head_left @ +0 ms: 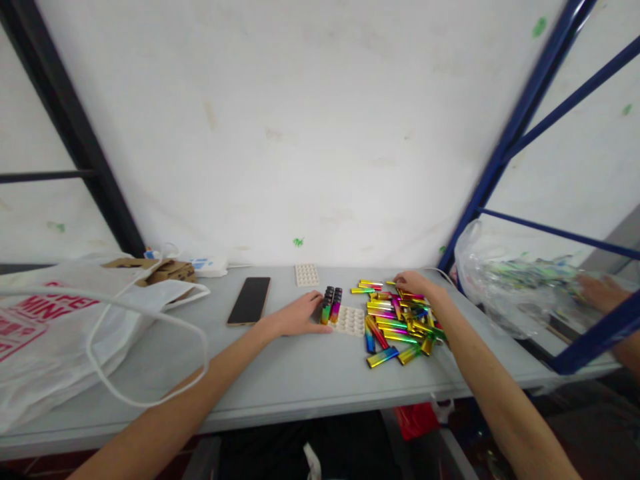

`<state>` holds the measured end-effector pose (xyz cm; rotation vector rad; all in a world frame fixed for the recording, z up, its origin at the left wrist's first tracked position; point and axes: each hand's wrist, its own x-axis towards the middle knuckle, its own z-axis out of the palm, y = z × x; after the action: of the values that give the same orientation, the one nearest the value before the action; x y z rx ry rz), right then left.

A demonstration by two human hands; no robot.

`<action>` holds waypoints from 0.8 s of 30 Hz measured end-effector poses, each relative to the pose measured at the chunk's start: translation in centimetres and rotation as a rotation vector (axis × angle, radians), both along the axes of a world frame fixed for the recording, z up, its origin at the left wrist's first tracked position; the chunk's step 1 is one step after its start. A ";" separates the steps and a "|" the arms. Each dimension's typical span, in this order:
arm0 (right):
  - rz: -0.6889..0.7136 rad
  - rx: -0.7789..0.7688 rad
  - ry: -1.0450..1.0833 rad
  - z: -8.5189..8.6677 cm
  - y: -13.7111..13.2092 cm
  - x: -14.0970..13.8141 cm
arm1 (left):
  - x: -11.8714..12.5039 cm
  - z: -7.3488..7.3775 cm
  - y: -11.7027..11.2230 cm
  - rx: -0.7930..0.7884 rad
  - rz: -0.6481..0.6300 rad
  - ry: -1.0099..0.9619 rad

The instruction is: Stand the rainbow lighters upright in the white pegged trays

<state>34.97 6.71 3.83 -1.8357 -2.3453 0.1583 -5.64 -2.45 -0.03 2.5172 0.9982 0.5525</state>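
My left hand [300, 315] is at the left end of a white tray with round holes [353, 321], its thumb on the near side and its fingers on the far side. Two rows of shiny multicoloured tubes [331, 307] with dark tops stand upright at that end, beside my fingers. My right hand [415, 283] is at the far side of a loose pile of similar shiny tubes [395, 323]. Its fingertips are closed at the end of a yellowish tube [391, 283], mostly hidden by the hand.
A black-screened phone [249, 301] lies left of my left hand. Another white holed tray [307, 275] is near the wall. White plastic bags [65, 327] and a cable take up the left. Blue frame bars [493, 173] rise at right, with another person's hand [600, 293] beyond.
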 end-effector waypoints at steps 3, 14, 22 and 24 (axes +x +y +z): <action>0.018 0.017 0.020 0.0 -0.2 -0.3 | 0.0 -0.2 0.2 0.014 -0.002 -0.011; -0.017 0.215 1.081 1.2 -7.4 -7.7 | 0.0 0.0 -0.1 0.015 0.011 -0.009; 0.127 0.150 1.241 -0.5 -9.7 -12.4 | 0.0 0.4 -0.4 -0.004 0.012 0.016; 0.199 0.047 1.287 -0.7 -9.9 -13.0 | 0.1 0.4 -0.4 -0.003 0.012 0.021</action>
<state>21.98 -3.18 3.17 -0.9071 -1.5055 0.9493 -5.58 -2.82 0.33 2.5209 1.0218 0.5282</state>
